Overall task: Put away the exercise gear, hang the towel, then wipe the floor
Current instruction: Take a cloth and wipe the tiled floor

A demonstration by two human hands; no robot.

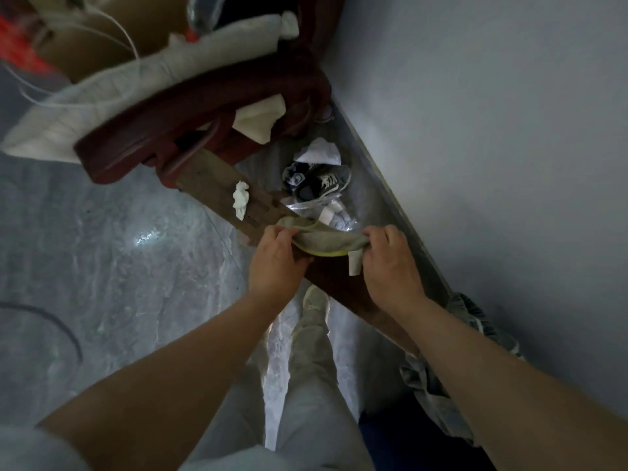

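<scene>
The small grey towel, which looks soft, light and limp, sags between the left hand and the right hand, each gripping one bunched end just above the wooden rail, a hold that should suit draping it.

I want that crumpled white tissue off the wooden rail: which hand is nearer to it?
Left. The left hand grips one end of the towel close to the tissue; the right hand grips the other end, farther off toward the wall.
</scene>
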